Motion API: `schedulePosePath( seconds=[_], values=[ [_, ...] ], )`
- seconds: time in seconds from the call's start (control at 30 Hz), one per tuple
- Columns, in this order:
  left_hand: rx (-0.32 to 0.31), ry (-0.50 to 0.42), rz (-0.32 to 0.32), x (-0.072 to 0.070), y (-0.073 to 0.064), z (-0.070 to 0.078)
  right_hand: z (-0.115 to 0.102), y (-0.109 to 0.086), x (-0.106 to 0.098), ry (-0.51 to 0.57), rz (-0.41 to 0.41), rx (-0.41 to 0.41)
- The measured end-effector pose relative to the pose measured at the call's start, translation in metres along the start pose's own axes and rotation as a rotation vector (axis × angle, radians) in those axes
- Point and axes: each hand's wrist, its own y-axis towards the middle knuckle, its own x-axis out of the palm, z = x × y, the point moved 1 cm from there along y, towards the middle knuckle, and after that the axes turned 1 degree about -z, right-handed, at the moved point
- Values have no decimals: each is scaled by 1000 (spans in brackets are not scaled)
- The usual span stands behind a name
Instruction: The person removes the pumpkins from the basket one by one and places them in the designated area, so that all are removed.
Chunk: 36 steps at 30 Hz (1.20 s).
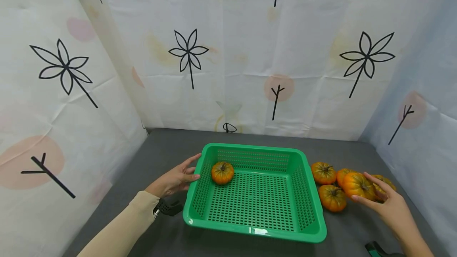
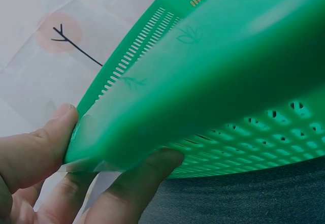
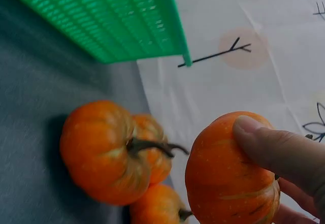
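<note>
A green plastic basket [image 1: 250,231] with slotted walls stands mid-table. My left hand [image 1: 175,179] grips its left rim, thumb on top and fingers under the lip, as the left wrist view [image 2: 122,183] shows close up. One small orange pumpkin [image 1: 222,173] sits inside, near the basket's left wall. To the right of the basket, my right hand [image 1: 392,205] holds another orange pumpkin [image 3: 231,170] between thumb and fingers, above the others. Several more pumpkins [image 1: 332,198] lie on the table beside it, their stems showing.
The dark grey table [image 1: 171,142] is walled by a white cloth [image 1: 232,102] printed with leaves and twigs at the back and sides. A black and green object [image 1: 378,250] lies at the front right, near the right forearm. A black wrist strap [image 1: 168,207] is on my left wrist.
</note>
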Motion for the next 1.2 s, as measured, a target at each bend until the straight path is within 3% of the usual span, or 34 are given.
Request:
schedulePosePath(
  seconds=[0.23,0.37,0.6,1.2],
  values=[
    [5,6,-11,-1,0,0,20,5,-4,-62,-52,163],
    [8,9,-16,-1,0,0,30,7,-2,-71,-112,204],
    [5,-8,-16,0,-1,1,45,11,6,-112,-146,191],
    [-4,1,-5,1,0,1,49,13,16,-109,-199,177]
  ],
)
